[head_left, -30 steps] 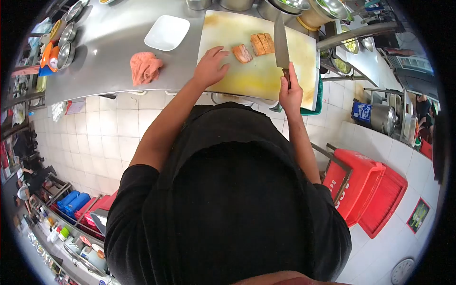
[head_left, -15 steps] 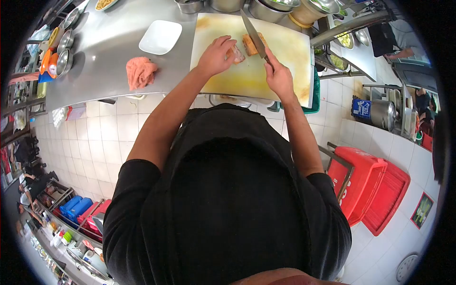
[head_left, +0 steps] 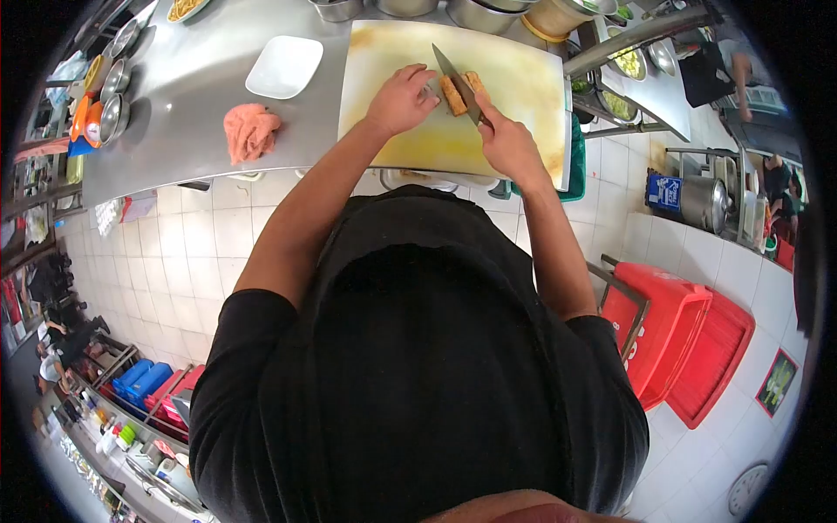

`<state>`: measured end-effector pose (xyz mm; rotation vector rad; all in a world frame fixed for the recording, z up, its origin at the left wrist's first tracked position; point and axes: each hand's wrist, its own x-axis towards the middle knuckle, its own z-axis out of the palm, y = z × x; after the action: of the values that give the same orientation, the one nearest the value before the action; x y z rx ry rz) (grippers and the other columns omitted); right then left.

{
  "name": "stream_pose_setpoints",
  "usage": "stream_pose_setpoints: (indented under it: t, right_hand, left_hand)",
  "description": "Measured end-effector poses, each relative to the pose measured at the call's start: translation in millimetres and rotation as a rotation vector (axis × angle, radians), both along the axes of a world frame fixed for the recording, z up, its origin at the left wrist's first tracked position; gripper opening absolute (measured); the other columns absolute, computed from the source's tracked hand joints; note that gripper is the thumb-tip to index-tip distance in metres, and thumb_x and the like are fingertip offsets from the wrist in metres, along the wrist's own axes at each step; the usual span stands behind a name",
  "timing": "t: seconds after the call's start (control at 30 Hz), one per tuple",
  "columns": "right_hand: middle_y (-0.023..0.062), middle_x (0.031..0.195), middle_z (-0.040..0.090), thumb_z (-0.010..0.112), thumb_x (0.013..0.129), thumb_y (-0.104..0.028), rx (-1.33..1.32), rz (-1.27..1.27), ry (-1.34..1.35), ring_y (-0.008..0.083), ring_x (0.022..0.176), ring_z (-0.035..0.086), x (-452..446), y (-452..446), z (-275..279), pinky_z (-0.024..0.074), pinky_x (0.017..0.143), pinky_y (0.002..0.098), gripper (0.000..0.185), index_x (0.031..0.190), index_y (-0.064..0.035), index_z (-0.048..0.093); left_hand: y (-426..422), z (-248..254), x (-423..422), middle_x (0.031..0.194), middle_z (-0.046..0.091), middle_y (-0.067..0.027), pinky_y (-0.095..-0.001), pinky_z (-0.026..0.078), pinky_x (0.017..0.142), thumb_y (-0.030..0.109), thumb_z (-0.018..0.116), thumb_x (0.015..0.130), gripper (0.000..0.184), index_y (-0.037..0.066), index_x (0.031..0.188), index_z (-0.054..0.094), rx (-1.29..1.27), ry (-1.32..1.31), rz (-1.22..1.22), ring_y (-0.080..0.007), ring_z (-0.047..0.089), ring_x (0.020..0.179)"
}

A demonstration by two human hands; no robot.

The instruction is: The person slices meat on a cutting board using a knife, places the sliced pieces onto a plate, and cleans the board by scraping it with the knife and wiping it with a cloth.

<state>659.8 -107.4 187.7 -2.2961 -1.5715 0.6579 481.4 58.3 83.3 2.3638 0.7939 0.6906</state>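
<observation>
My right hand (head_left: 506,144) grips the handle of a large knife (head_left: 450,71), whose blade points up and to the left over the cutting board (head_left: 384,52). Golden-brown pieces of meat (head_left: 452,96) lie on both sides of the blade. My left hand (head_left: 404,99) is over the board just left of the meat, with its fingers curled. A bit of a pale piece shows by its fingertips, and the hand hides most of it, so what it holds is unclear.
A white square dish (head_left: 284,67) and a crumpled pink cloth (head_left: 251,132) lie on the steel counter (head_left: 183,113) at the left. Metal pots (head_left: 485,16) line the board's far edge. Red crates (head_left: 667,340) stand at the right, and another person's arm (head_left: 742,83) shows upper right.
The knife has swung left from upright and come down over the larger meat portion. My left hand has moved to the smaller piece, now mostly hidden. The whole view has shifted slightly.
</observation>
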Motion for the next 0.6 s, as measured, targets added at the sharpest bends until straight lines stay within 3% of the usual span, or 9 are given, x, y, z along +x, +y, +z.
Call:
stream_pose_setpoints:
  t: [0.13,0.27,0.37,0.6]
  right_hand:
    - [0.0246,0.102,0.075,0.06,0.101,-0.022,-0.082,-0.007,-0.095,0.0454,0.094,0.072,-11,-13,6,0.0565,0.088,0.055,0.056,0.156,-0.0258,0.049]
    - [0.0235,0.097,0.074,0.061,0.1,-0.021,0.046,-0.031,-0.093,0.0443,0.09,0.072,-17,-28,-3,0.0567,0.083,0.0547,0.058,0.156,-0.0269,0.049]
    - [0.0236,0.095,0.074,0.062,0.1,-0.02,0.108,-0.053,-0.077,0.0436,0.088,0.072,-14,-37,-8,0.0568,0.082,0.0544,0.058,0.156,-0.027,0.048]
    - [0.024,0.092,0.073,0.062,0.1,-0.02,0.035,-0.04,-0.099,0.0431,0.086,0.071,-16,-40,-8,0.0569,0.08,0.054,0.06,0.158,-0.027,0.047]
  left_hand:
    - [-13,-5,7,0.148,0.056,-0.0151,-0.0479,0.045,0.114,0.03,0.072,0.092,0.049,0.013,0.137,0.062,0.019,0.027,-0.084,-0.0379,0.055,0.133]
    - [-22,-4,8,0.147,0.056,-0.0131,-0.0506,0.042,0.116,0.028,0.073,0.092,0.046,0.016,0.135,0.064,0.144,0.109,-0.146,-0.0388,0.053,0.135]
    - [-20,-15,7,0.146,0.057,-0.0115,-0.0533,0.039,0.117,0.028,0.073,0.092,0.043,0.017,0.133,0.066,0.086,0.097,-0.164,-0.0401,0.052,0.135]
    - [-25,-7,6,0.144,0.058,-0.0121,-0.0536,0.04,0.115,0.027,0.073,0.092,0.041,0.015,0.131,0.067,0.172,0.048,-0.135,-0.0405,0.053,0.134]
